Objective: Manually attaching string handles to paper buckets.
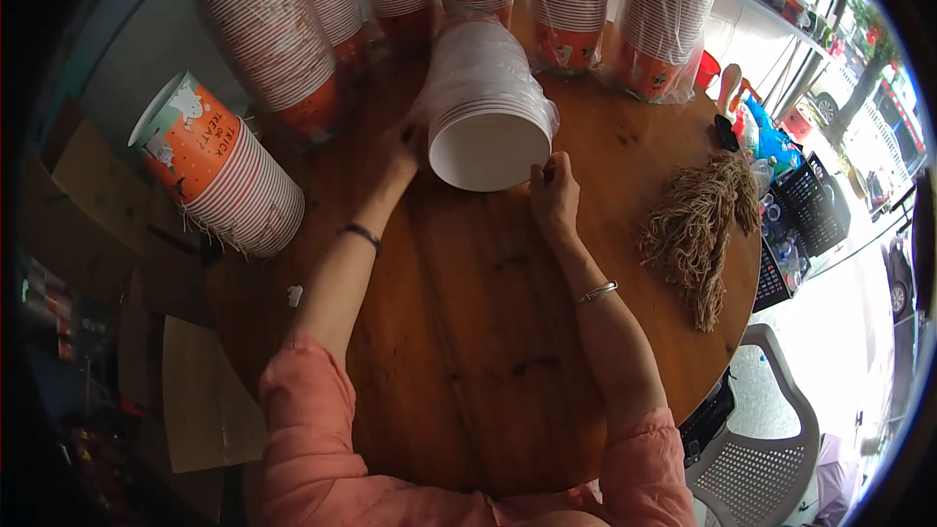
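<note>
Lying mouth-forward, white-lined paper-cup stack in clear plastic [491, 151] seemingly steadied between left hand [414, 144], fingers hidden, and right hand [555, 193], fingers curled; grips unclear.

Head-worn fisheye, looking down and forward, close above the wooden table [459, 381]

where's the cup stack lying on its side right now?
Head view, just above centre: the cup stack is on the table between the left hand and right hand, in front of upright wrapped stacks.
</note>
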The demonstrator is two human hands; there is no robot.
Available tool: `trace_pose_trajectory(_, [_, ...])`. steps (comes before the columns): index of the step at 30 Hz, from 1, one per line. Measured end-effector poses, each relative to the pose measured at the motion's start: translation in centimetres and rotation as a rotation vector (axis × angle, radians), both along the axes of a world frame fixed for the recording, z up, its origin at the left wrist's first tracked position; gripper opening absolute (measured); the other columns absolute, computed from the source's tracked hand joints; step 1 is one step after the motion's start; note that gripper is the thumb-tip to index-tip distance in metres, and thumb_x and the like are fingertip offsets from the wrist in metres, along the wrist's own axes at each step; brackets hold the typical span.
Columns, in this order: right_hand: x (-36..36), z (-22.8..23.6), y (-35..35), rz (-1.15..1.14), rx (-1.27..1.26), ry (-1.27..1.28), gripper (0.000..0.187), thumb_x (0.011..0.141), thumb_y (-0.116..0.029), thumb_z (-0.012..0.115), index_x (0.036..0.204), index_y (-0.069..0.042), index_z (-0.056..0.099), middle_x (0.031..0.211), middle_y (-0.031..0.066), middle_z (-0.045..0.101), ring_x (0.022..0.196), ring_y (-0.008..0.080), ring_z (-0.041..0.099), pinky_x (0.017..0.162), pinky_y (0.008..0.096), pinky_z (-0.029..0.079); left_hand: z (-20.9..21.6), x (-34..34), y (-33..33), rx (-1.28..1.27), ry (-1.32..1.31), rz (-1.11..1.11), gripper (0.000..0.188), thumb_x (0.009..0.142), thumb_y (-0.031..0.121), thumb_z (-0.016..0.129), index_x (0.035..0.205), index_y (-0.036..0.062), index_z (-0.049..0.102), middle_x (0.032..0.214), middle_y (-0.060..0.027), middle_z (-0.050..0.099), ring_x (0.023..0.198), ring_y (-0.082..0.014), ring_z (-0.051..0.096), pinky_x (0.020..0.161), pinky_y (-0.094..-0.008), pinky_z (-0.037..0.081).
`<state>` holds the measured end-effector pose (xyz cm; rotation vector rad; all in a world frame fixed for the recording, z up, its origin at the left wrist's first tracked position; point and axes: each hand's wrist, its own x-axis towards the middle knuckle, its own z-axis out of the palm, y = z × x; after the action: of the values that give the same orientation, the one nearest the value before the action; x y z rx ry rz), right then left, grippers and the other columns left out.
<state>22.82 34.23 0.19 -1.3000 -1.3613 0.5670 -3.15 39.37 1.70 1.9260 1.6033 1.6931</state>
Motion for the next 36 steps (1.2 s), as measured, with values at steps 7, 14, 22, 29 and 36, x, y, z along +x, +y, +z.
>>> trace_pose_trajectory(7, [-4.0, 1.3, -0.6, 0.012, 0.211, -0.119, 0.015, 0.089, -0.011, 0.063, 0.093, -0.004, 0.050, 0.076, 0.0136, 0.061, 0.067, 0.0266, 0.060, 0.062, 0.0374, 0.048, -3.6, -6.8, 7.1, -0.263, 0.035, 0.023, 0.034, 0.097, 0.027, 0.049, 0.104, 0.0008, 0.070, 0.088, -0.0145, 0.070, 0.082, -0.0201, 0.065, 0.070, -0.0355, 0.052])
trace_pose_trajectory(14, [-2.2, 1.9, -0.6, 0.033, 0.162, -0.004, 0.013, 0.088, -0.010, 0.059, 0.096, -0.006, 0.050, 0.089, 0.0137, 0.059, 0.078, 0.0314, 0.061, 0.068, 0.0408, 0.049, -2.4, -1.9, -0.2, 0.030, -0.395, -0.061, 0.028, 0.097, 0.023, 0.054, 0.114, 0.0020, 0.061, 0.102, -0.0053, 0.065, 0.092, -0.0164, 0.057, 0.078, -0.0324, 0.049])
trace_pose_trajectory(22, [-1.8, 3.1, -0.9, -0.010, 0.272, 0.034, 0.015, 0.084, -0.006, 0.060, 0.097, -0.005, 0.052, 0.092, 0.0108, 0.056, 0.080, 0.0261, 0.059, 0.071, 0.0372, 0.049, 0.3, 1.7, -8.2, -0.019, -0.321, -0.166, 0.025, 0.089, 0.015, 0.069, 0.107, 0.0024, 0.057, 0.090, -0.0012, 0.060, 0.078, -0.0102, 0.056, 0.071, -0.0239, 0.046])
trace_pose_trajectory(29, [-1.1, 5.5, -0.2, -0.030, 0.347, -0.142, 0.014, 0.085, -0.010, 0.064, 0.094, -0.004, 0.056, 0.087, 0.0101, 0.058, 0.076, 0.0215, 0.059, 0.066, 0.0333, 0.049, -0.2, 2.5, -7.1, 0.113, -0.212, 0.010, 0.024, 0.084, 0.009, 0.072, 0.101, 0.0018, 0.058, 0.090, -0.0036, 0.059, 0.083, -0.0121, 0.054, 0.074, -0.0269, 0.046])
trace_pose_trajectory(36, [-0.5, 5.3, 2.4, 0.594, -0.015, 0.540, 0.036, 0.099, -0.029, 0.051, 0.113, 0.002, 0.063, 0.082, 0.0024, 0.064, 0.068, 0.0104, 0.058, 0.061, 0.0245, 0.049, -0.4, 0.2, -7.6, 0.063, -0.245, 0.076, 0.018, 0.085, 0.008, 0.069, 0.097, 0.0027, 0.057, 0.085, -0.0011, 0.055, 0.079, -0.0125, 0.052, 0.074, -0.0282, 0.045])
